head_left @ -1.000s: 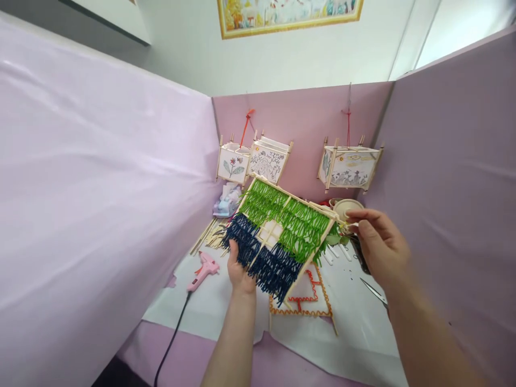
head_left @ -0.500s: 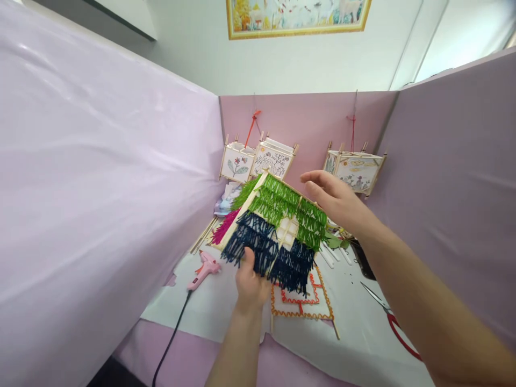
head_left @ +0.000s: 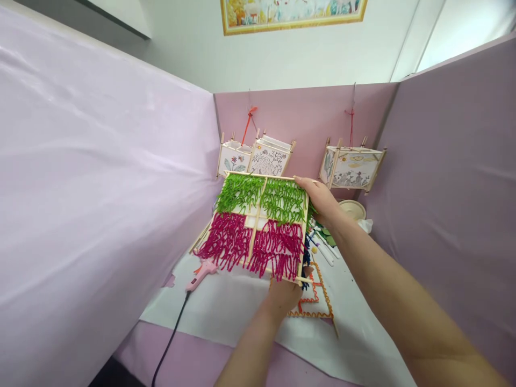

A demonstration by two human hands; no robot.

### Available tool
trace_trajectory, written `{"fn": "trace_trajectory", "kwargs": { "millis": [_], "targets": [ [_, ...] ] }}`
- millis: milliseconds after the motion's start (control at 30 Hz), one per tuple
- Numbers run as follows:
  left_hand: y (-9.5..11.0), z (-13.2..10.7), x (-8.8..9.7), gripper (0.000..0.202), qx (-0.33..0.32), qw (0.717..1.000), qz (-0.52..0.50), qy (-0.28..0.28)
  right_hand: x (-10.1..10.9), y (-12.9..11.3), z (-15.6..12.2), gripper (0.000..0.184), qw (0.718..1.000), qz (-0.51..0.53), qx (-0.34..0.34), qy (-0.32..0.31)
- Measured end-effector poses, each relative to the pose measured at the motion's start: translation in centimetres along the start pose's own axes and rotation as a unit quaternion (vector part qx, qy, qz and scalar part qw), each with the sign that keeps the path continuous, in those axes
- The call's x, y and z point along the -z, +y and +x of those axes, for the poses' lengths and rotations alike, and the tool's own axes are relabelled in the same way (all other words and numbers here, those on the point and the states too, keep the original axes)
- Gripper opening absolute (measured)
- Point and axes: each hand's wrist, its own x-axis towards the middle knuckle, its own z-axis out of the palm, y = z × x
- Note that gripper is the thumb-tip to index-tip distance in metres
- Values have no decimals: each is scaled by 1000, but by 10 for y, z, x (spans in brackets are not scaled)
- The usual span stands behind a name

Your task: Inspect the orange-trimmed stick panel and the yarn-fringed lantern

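A box-shaped lantern (head_left: 278,250) with a frame of thin wooden sticks is held up before me. Its facing side carries rows of green yarn fringe above and magenta fringe below, with a small white window between them. Dark blue fringe shows at its right edge. My left hand (head_left: 284,294) grips it from beneath, near the lower right corner; part of its fingers is hidden behind the frame. At the upper right corner my right hand (head_left: 321,200) is closed on the frame, thumb along the top stick. A flat panel with orange and red wavy trim (head_left: 322,306) lies under the lantern.
A pink glue gun (head_left: 201,274) with a black cord (head_left: 171,336) lies on the white table cover (head_left: 237,317) at left. White sticks (head_left: 325,251) lie to the right. Behind, drawn paper lanterns (head_left: 355,166) hang before a pink panel, with tall draped partitions (head_left: 100,161) at both sides.
The lantern has turned from its green and dark blue side to its green and magenta side. My right hand, open and apart from it before, now grips its upper right corner. My left hand moved right.
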Motion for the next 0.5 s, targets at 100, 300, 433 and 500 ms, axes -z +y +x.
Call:
{"fn": "trace_trajectory", "kwargs": {
  "millis": [100,300,433,500],
  "targets": [
    [6,-1,-5,19,24,989,124,-72,9,11,-1,29,999,22,17,46],
    [10,-21,3,14,26,967,240,-78,33,16,-1,33,998,18,21,64],
    [10,-22,13,13,67,992,106,32,47,21,-1,33,996,-11,20,84],
    [17,-17,16,7,95,989,-27,107,54,25,-1,33,995,-23,25,96]
  ]
}}
